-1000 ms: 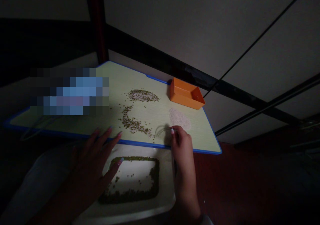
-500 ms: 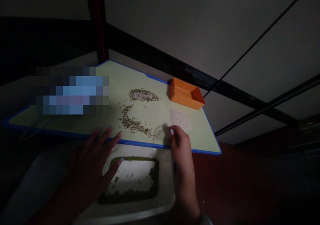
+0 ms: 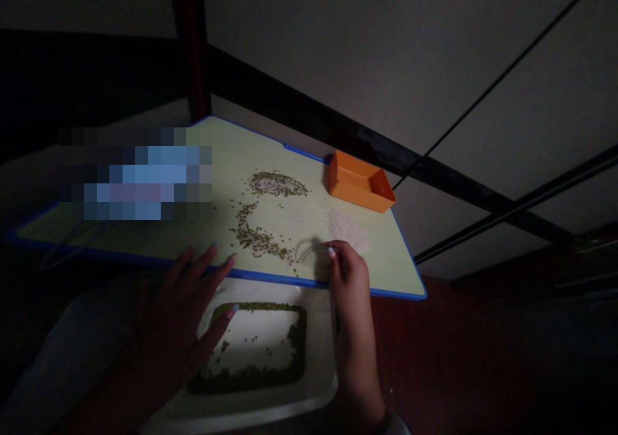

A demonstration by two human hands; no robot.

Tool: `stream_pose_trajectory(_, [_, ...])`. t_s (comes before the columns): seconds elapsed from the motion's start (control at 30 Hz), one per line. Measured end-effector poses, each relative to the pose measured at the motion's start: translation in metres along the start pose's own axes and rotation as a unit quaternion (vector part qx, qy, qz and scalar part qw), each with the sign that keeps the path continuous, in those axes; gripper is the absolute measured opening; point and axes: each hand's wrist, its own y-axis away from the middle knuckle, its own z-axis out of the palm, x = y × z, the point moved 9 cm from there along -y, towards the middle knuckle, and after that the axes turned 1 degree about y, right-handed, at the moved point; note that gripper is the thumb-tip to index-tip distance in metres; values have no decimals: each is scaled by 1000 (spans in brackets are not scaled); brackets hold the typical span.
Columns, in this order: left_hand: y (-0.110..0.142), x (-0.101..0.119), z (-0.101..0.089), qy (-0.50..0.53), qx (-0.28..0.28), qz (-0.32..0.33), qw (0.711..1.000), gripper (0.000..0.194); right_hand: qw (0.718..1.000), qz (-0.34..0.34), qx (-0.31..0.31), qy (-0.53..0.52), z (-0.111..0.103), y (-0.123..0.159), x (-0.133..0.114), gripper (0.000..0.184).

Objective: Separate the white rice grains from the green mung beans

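My right hand (image 3: 348,271) is closed in a pinch on a thin curved tweezers-like tool (image 3: 316,248), low over the pale board (image 3: 299,222). The tip points left, towards a curved trail of green beans and pale grains (image 3: 261,239); whether it grips one is too small to tell. My left hand (image 3: 186,300) is open, fingers spread, its fingertips by the board's blue front edge and its thumb over the white tub (image 3: 321,393). Green beans (image 3: 251,378) line the edges of the tub's floor. A pile of pale grains (image 3: 347,229) lies just beyond my right hand.
An orange open box (image 3: 362,187) stands at the board's far right corner. Farther back lies a mixed pile of beans and grains (image 3: 277,184). A blurred-out blue object (image 3: 145,177) is on the left, with a thin wire loop (image 3: 67,242) near it. Pale panels rise behind.
The tool in my right hand has shifted very slightly left and up, towards the bean trail. My left hand stays in place.
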Motion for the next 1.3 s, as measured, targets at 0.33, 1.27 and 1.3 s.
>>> stream_pose_trajectory(0.33, [-1,2,0,-5,7,17,1000,57,1000,-6,13,8,-3,-1,-2,24])
stream_pose_trajectory(1.27, [0,1,0,-12,5,12,1000,57,999,-38,-10,-16,0,2,-8,25])
stream_pose_trajectory(1.3, [0,1,0,-11,4,12,1000,57,999,-38,-6,-15,-1,3,-8,25])
